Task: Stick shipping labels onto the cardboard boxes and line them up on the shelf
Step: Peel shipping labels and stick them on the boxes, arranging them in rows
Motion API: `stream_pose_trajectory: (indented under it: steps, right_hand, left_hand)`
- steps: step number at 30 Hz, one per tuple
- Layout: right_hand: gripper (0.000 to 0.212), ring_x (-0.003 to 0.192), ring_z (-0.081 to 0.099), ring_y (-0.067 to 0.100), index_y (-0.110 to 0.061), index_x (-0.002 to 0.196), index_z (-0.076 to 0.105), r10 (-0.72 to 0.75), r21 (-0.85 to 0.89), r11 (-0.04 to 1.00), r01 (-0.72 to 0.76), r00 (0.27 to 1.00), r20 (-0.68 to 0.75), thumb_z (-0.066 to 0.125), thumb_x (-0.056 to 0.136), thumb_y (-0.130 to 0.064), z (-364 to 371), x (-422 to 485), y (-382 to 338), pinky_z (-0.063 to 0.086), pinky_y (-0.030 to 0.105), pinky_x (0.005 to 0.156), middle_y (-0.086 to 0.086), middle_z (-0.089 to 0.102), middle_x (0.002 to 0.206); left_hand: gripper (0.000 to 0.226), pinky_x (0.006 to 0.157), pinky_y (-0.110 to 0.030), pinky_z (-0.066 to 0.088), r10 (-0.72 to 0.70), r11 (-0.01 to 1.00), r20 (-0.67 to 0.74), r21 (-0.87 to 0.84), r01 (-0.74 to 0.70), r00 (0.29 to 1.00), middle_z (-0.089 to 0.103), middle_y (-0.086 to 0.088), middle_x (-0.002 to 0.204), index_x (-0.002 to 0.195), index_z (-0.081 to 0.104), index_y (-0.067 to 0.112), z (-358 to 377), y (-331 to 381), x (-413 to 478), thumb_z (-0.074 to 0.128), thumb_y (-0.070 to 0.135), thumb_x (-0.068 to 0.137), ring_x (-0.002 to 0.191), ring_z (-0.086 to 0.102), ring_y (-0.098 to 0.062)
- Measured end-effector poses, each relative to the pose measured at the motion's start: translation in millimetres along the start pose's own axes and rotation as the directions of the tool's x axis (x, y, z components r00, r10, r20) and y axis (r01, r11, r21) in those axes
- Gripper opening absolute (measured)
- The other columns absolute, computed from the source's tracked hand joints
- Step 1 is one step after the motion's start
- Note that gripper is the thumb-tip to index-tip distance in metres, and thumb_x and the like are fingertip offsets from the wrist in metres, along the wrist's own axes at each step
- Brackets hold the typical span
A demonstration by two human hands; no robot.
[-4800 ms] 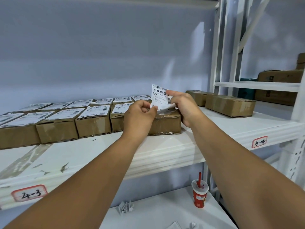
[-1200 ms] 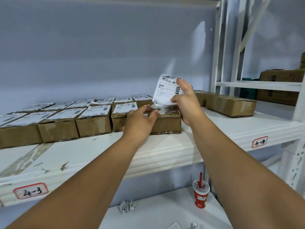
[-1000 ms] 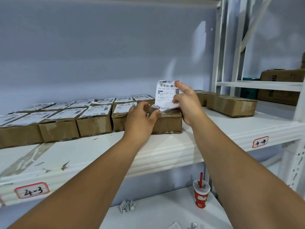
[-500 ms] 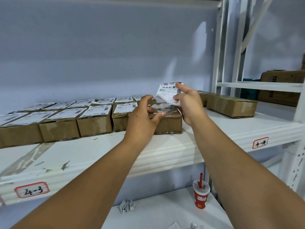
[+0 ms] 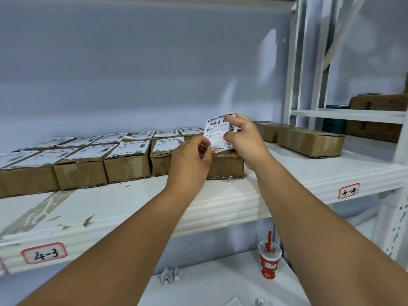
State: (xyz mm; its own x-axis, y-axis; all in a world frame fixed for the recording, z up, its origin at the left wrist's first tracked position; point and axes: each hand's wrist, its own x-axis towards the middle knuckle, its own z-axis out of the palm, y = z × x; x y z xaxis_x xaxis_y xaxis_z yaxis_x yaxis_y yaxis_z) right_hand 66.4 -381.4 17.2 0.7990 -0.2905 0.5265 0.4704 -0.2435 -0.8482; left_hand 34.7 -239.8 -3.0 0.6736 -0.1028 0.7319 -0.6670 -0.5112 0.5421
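Both hands pinch one white barcoded shipping label [image 5: 217, 134] over a brown cardboard box [image 5: 227, 165] on the white shelf [image 5: 287, 171]: left hand [image 5: 189, 161] grips its bottom edge, right hand [image 5: 241, 136] its top.

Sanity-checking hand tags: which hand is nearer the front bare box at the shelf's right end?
Right. The right hand, pinching the label, is just left of that box; the left hand is farther left, at the label's lower edge.
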Motion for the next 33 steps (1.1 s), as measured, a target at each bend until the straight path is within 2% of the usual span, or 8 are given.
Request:
stream_pose_trajectory:
  steps: [7,16,19,21,23,25,29,33]
  right_hand:
    - [0.052,0.117,0.053,0.014,-0.012,0.128,0.058,-0.015,-0.009,1.000,0.015,1.000,-0.018,0.047,0.082,0.010,-0.2,-0.8,-1.1,0.050,0.036,0.096,-0.007,0.040,0.137]
    - [0.051,0.124,0.048,0.012,-0.013,0.128,0.058,-0.061,-0.092,0.994,0.058,0.998,-0.030,0.047,0.083,0.008,-1.0,-1.2,-0.8,0.047,0.038,0.099,-0.009,0.042,0.139]
    - [0.052,0.124,0.049,0.013,-0.014,0.129,0.057,-0.066,-0.094,0.994,0.064,0.997,-0.025,0.048,0.083,0.008,-0.5,-2.0,-1.6,0.051,0.034,0.093,-0.009,0.041,0.139]
    - [0.053,0.121,0.051,0.013,-0.015,0.130,0.057,-0.063,-0.090,0.994,0.062,0.998,-0.012,0.048,0.083,0.008,-0.3,-2.8,-2.3,0.053,0.024,0.078,-0.010,0.041,0.139]
    - [0.055,0.119,0.052,0.013,-0.017,0.131,0.056,-0.054,-0.077,0.996,0.055,0.998,0.014,0.048,0.082,0.007,0.0,-3.4,-2.6,0.046,0.014,0.062,-0.011,0.040,0.140]
    - [0.057,0.118,0.052,0.013,-0.018,0.132,0.054,-0.047,-0.067,0.997,0.049,0.998,0.030,0.048,0.082,0.008,0.0,-3.2,-2.7,0.041,0.009,0.055,-0.013,0.038,0.141]
    - [0.059,0.115,0.052,0.012,-0.018,0.133,0.053,-0.035,-0.056,0.998,0.038,0.998,0.043,0.046,0.082,0.010,-0.2,-3.3,-2.9,0.042,0.010,0.053,-0.012,0.038,0.143]
    - [0.061,0.116,0.052,0.009,-0.018,0.132,0.054,-0.026,-0.038,0.999,0.028,0.997,0.067,0.045,0.081,0.013,-0.9,-3.3,-2.7,0.046,0.016,0.063,-0.012,0.038,0.145]
  left_hand:
    - [0.007,0.069,-0.020,0.033,0.014,0.999,-0.003,0.038,-0.014,1.000,0.065,-0.001,0.084,0.086,0.067,0.010,-0.9,-1.2,0.7,0.060,0.011,0.088,0.079,0.053,-0.015]
    - [0.007,0.068,-0.020,0.033,0.023,0.997,-0.026,0.071,-0.021,0.999,0.065,0.002,0.082,0.083,0.067,0.012,0.2,-2.8,0.9,0.061,0.013,0.086,0.080,0.055,-0.015]
    - [0.009,0.065,-0.018,0.030,0.036,0.995,-0.028,0.095,-0.033,0.999,0.066,-0.001,0.083,0.083,0.068,0.012,1.2,-3.6,1.1,0.060,0.013,0.086,0.079,0.054,-0.014]
    - [0.010,0.065,-0.017,0.028,0.048,0.993,-0.026,0.108,-0.045,0.999,0.066,-0.002,0.084,0.082,0.068,0.011,1.8,-3.7,1.2,0.060,0.013,0.086,0.078,0.052,-0.013]
    - [0.010,0.064,-0.017,0.026,0.059,0.991,-0.027,0.125,-0.055,0.998,0.066,-0.001,0.084,0.082,0.068,0.011,1.8,-3.6,1.2,0.059,0.014,0.087,0.078,0.051,-0.012]
    - [0.011,0.064,-0.016,0.026,0.065,0.988,-0.028,0.140,-0.061,0.997,0.066,-0.001,0.085,0.082,0.068,0.012,1.8,-3.6,1.3,0.059,0.015,0.087,0.079,0.051,-0.012]
    - [0.011,0.063,-0.018,0.026,0.070,0.988,-0.028,0.137,-0.066,0.997,0.065,-0.002,0.084,0.080,0.067,0.011,2.4,-4.1,1.1,0.058,0.013,0.086,0.081,0.052,-0.016]
    - [0.011,0.063,-0.019,0.027,0.076,0.989,-0.027,0.128,-0.072,0.997,0.063,-0.006,0.081,0.075,0.065,0.007,2.8,-3.4,0.4,0.059,0.010,0.084,0.078,0.051,-0.017]
